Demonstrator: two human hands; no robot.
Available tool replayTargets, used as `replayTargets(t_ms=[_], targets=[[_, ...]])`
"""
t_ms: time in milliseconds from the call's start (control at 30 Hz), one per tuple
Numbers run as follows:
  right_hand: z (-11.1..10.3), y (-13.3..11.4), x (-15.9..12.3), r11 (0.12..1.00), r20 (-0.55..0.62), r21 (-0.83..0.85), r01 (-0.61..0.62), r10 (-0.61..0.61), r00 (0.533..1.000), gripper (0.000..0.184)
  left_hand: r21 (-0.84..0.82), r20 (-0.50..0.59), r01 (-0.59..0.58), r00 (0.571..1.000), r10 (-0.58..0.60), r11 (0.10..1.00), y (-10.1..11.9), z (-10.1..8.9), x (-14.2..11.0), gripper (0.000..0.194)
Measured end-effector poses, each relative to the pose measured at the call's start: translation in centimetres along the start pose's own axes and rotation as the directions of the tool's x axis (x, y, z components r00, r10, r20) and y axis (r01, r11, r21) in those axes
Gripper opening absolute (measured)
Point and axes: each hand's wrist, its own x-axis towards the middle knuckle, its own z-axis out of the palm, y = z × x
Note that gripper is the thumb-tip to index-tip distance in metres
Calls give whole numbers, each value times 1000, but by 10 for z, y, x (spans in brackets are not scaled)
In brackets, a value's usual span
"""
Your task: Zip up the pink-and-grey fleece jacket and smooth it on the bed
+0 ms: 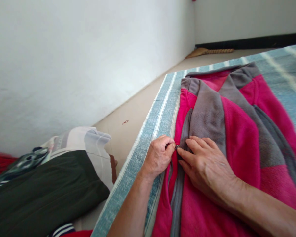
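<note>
A pink and grey fleece jacket (239, 115) lies on a blue striped cover, its sleeves folded over the front. Along its left side runs the grey-edged zipper opening. My left hand (160, 153) is closed in a pinch at this edge, thumb and forefinger on the small dark zipper pull (177, 146), which they partly hide. Just to the right, my right hand (208, 166) rests palm down on the fleece with its fingers apart. Its forefinger tip nearly touches the pull. Below the hands, the pink edge gapes away from the grey strip.
The striped cover (160, 113) ends in a slanting edge left of the jacket. Beyond it, dark green folded clothing (49, 184) and white cloth (88, 141) are heaped by the white wall (76, 59). A broom (209, 51) lies on the floor at the back.
</note>
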Motion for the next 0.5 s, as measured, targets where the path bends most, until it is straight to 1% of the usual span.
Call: replayTargets(t_ms=[100, 167, 233, 367, 500], targets=[[1, 0, 1, 1000, -33, 22, -7, 8, 999, 12, -13, -5, 23, 1000, -23, 1000, -1, -1, 0, 19], [2, -1, 0, 1000, -46, 1, 2, -2, 999, 13, -19, -8, 32, 999, -32, 999, -2, 0, 0, 18], [3, -3, -2, 997, -49, -71, 28, -32, 998, 18, -26, -15, 40, 999, -41, 999, -2, 0, 1, 19], [2, -11, -9, 963, -45, -252, 95, -110, 993, 35, -43, -19, 50, 999, -51, 998, -2, 0, 1, 19], [1, -18, -15, 949, -56, -300, 96, -118, 991, 43, -47, -15, 41, 999, -41, 998, -2, 0, 0, 20]])
